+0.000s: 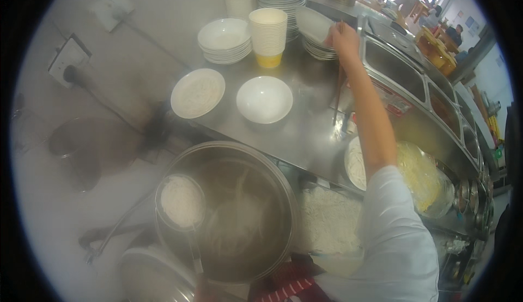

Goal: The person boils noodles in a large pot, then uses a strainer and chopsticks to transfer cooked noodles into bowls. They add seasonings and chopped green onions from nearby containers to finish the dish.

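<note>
At the back right of the steel counter, my right hand (pixel 344 40) grips the rim of a white bowl (pixel 314 23), tilted on top of a stack of dishes. Long brown chopsticks (pixel 338 93) hang down from the same hand. Only a small, hazy part of my left hand (pixel 201 290) shows at the bottom edge, at the handle of a round strainer (pixel 196 257). Pale noodles (pixel 183 202) fill the strainer, which rests over the left side of a large steaming metal pot (pixel 292 204). Cloudy liquid is in the pot, partly veiled by steam.
A white bowl (pixel 264 99) and a plate (pixel 198 93) stand on the counter (pixel 308 138). Behind them are stacked bowls (pixel 225 40) and paper cups (pixel 268 32). Steel food pans (pixel 394 67) line the right. Flour-dusted dough or noodles (pixel 331 216) lie beside the pot. People sit farther back.
</note>
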Action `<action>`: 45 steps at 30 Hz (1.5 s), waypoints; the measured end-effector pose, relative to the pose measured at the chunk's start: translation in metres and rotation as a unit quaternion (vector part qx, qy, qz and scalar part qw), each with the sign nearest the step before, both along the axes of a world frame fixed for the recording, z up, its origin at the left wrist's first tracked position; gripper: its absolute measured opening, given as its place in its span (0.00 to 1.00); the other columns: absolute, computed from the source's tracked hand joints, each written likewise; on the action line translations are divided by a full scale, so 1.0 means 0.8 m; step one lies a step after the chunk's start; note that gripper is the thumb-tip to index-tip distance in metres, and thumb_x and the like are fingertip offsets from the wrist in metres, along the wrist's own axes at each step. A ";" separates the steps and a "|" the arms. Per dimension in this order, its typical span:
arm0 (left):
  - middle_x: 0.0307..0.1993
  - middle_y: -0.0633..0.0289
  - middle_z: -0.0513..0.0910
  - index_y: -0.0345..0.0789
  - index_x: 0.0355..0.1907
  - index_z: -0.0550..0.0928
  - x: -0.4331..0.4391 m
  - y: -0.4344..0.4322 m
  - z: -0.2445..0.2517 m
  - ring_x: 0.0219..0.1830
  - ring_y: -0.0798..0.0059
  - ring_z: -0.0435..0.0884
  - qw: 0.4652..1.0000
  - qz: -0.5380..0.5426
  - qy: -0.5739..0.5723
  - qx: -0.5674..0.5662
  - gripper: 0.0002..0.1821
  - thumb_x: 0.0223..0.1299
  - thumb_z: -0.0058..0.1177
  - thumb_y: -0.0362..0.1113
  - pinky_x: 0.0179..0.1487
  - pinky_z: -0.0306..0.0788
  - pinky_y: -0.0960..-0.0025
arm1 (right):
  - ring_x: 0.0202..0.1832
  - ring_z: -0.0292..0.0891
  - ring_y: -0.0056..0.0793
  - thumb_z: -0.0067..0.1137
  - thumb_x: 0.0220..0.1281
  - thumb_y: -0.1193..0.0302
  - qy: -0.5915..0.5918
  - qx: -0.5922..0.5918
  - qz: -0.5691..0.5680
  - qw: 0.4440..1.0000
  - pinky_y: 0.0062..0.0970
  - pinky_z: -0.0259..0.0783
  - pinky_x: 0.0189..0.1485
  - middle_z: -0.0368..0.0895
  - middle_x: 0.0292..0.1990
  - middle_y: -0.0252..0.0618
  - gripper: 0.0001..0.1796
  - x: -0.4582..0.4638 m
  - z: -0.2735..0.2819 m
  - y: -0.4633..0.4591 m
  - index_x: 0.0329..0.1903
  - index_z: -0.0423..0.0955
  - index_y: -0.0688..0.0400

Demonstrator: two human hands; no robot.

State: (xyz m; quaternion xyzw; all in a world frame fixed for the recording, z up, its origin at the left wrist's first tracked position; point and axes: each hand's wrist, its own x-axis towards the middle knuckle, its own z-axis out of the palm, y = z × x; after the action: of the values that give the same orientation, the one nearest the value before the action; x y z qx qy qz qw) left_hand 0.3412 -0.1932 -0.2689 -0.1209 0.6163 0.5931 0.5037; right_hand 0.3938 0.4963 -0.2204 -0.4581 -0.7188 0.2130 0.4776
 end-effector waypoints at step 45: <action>0.39 0.54 0.75 0.31 0.60 0.58 0.112 0.085 0.005 0.35 0.65 0.76 0.836 -0.149 0.528 -0.017 0.28 0.54 0.41 0.23 0.39 0.70 0.69 | 0.30 0.76 0.34 0.34 0.53 0.79 0.196 -0.527 0.321 0.762 0.27 0.77 0.23 0.74 0.41 0.46 0.19 0.032 -0.113 -0.414 0.50 0.63 0.67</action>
State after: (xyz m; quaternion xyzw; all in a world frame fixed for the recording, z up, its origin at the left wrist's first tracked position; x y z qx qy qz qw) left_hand 0.4304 -0.1254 -0.2649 0.2953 0.8094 0.4738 0.1824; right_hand 0.4195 0.1647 -0.3104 -0.3281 -0.4891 0.7844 0.1947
